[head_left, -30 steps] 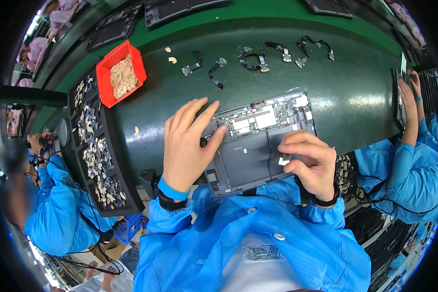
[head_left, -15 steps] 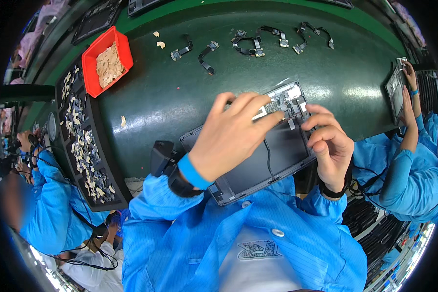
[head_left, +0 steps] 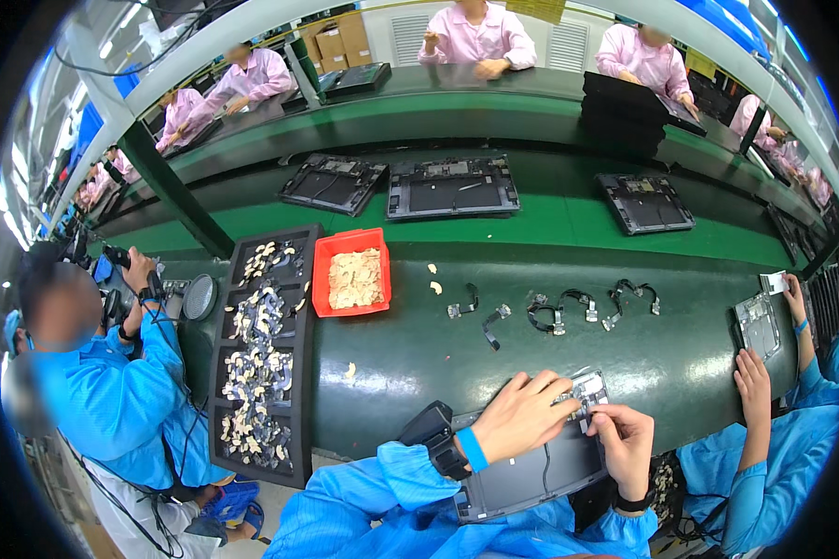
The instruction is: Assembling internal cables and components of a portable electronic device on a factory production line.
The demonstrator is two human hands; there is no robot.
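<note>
A dark, opened tablet or laptop casing lies tilted in front of me at the table's near edge, a thin black cable running down its bare inner face. Along its far edge sits a circuit board. My left hand reaches over the casing from the left, its fingers bent and closed at the board. At the board's right end, my right hand has thumb and forefinger pinched together. Whatever is between the fingertips of either hand is too small or covered to make out.
A red bin of tan pieces stands beside a black divided tray of small parts. Several ribbon cables with little boards lie beyond the casing. More opened casings rest on the green line behind. Co-workers sit at left and right.
The view has tilted up, bringing the far line and people in pink into sight. My right hand's fingers, spread before, have closed to a pinch at the board; my left stays over it.
</note>
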